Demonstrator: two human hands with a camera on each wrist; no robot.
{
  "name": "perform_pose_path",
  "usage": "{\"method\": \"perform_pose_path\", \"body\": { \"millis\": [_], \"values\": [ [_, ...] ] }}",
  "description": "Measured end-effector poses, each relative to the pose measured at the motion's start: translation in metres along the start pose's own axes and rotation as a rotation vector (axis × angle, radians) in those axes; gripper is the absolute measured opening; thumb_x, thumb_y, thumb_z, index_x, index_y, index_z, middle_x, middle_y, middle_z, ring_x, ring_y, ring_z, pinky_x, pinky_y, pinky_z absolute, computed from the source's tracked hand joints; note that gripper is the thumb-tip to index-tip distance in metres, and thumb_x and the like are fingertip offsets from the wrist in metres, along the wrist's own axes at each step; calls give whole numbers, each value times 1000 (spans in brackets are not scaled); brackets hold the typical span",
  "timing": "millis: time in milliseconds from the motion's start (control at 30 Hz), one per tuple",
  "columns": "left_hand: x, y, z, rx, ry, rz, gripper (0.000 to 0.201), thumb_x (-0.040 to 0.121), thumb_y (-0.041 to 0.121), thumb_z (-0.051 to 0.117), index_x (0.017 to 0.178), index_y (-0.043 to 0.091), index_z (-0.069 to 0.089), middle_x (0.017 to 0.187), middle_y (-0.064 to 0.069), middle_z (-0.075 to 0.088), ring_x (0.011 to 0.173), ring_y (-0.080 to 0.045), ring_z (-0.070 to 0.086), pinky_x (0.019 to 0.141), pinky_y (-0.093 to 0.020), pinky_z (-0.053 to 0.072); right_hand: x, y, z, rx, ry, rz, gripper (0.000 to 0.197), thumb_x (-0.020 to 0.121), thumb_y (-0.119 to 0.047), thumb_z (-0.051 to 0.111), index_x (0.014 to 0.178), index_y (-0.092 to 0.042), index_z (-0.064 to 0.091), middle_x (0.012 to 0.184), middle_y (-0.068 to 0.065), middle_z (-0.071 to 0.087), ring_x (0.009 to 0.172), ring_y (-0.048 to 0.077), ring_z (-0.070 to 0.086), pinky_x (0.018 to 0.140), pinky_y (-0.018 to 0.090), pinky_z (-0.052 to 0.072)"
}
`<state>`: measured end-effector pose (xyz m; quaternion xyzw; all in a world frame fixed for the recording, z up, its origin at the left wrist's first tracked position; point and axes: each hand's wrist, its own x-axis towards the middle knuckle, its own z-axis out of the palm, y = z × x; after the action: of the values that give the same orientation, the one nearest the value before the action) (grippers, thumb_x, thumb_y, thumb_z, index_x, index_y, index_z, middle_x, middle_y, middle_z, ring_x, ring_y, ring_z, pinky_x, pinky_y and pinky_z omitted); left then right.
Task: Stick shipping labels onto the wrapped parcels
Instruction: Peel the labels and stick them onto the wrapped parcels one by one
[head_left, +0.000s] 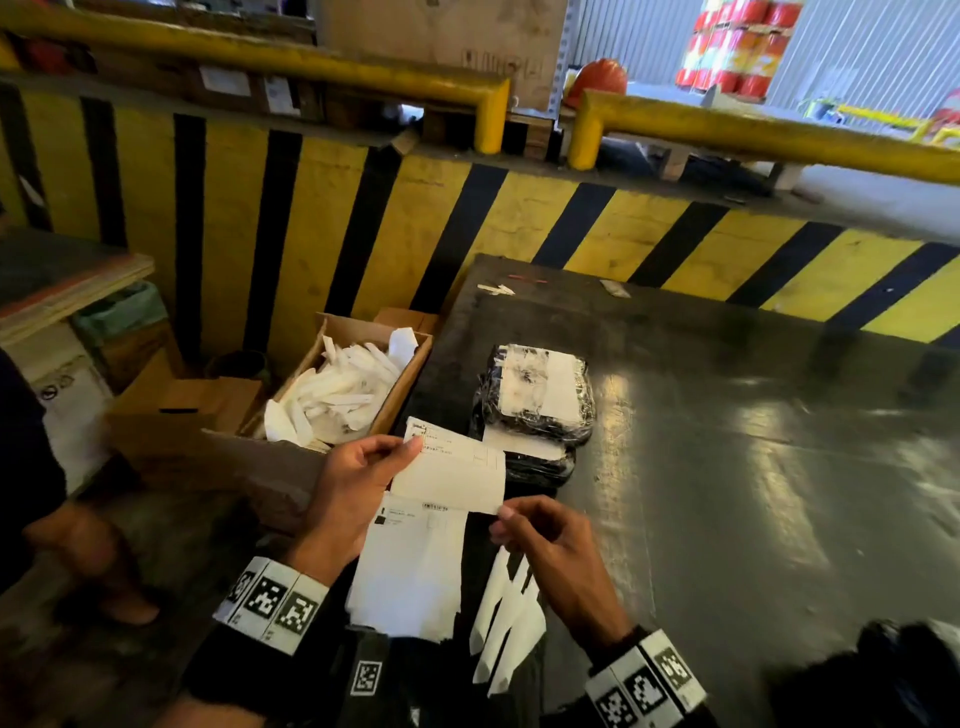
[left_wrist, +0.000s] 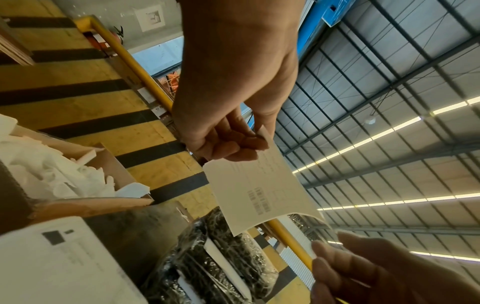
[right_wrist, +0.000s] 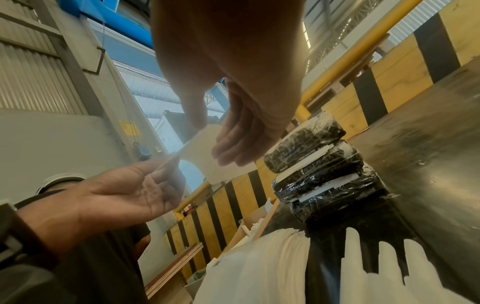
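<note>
Label (head_left: 451, 470) pinched between left hand (head_left: 349, 491), right hand (head_left: 551, 545)

Cardboard box (head_left: 410, 364) of white paper scraps, left of the dark bench (head_left: 727, 467). Yellow-and-black striped barrier (head_left: 311, 218) behind, yellow rail (head_left: 260, 57) above. Orange hard hat (head_left: 597, 78) beyond.

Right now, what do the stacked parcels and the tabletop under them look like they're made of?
Parcels: dark contents under clear plastic stretch film, judging by the crinkled, glossy highlights; white paper labels on top. Tabletop: probably dark metal or coated board, smooth and semi-gloss, with streaky light reflections and scuffs.
</note>
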<state>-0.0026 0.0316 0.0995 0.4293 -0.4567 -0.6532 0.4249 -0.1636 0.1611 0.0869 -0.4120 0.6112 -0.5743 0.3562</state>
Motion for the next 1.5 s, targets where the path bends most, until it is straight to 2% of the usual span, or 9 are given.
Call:
{"method": "perform_pose_path", "body": {
  "millis": [333,467,600,667,733,967,1200,1400,1500],
  "values": [
    [-4,5,5,104,0,36,10,79,16,72,82,8,67,84,-18,73,81,-35,70,80,-48,54,-8,-18,-4,73,-75,-27,11,87,-4,60,84,1,68,80,21,72,71,22,69,67,23,55],
    [-5,-2,5,366,53,221,21,76,15,76,95,16,67,94,-5,68,89,-16,63,79,-29,50,-5,-23,-3,101,-78,-46,12,87,-4,59,85,4,68,80,22,72,70,22,68,67,23,55],
    [-26,5,18,453,-223,406,4,79,24,74,82,23,73,82,5,72,79,-4,65,70,-18,49,1,-30,1,22,-77,-119,14,89,-9,59,86,-2,71,77,15,73,70,20,69,68,27,54],
    [-36,6,26,494,-327,459,14,78,38,70,82,25,73,80,8,72,77,-5,66,67,-16,48,2,-32,4,-5,-81,-160,14,89,-11,60,85,-5,72,75,12,73,70,20,68,67,26,54],
    [-39,4,31,485,-354,463,12,80,35,70,82,24,72,77,6,72,75,-9,67,68,-19,50,2,-33,6,-7,-87,-180,14,89,-10,60,84,-7,72,73,11,72,68,18,67,66,25,53],
    [-14,-9,19,380,-91,253,18,87,18,64,70,14,65,60,4,63,56,-3,55,61,-26,44,1,-29,-12,1,-77,-96,22,84,4,52,69,-9,61,59,6,61,57,16,56,60,25,49],
    [29,-3,-27,473,141,152,13,91,22,58,87,12,65,83,-4,66,80,-16,59,65,-27,44,0,-30,-71,-70,-137,-148,10,66,-22,55,60,-15,59,54,5,52,55,17,50,57,23,44],
    [65,-25,-62,524,293,31,10,90,14,59,85,5,61,89,-16,64,90,-33,60,74,-35,44,2,-37,-102,110,37,-180,17,70,-4,45,60,-7,58,55,8,51,54,17,49,53,21,44],
    [57,-25,-55,449,304,77,10,90,14,58,85,6,60,83,-13,64,83,-26,59,71,-32,45,4,-39,-103,95,44,-161,19,80,-1,43,66,-4,56,58,9,51,55,17,49,56,22,45]
  ]
}}
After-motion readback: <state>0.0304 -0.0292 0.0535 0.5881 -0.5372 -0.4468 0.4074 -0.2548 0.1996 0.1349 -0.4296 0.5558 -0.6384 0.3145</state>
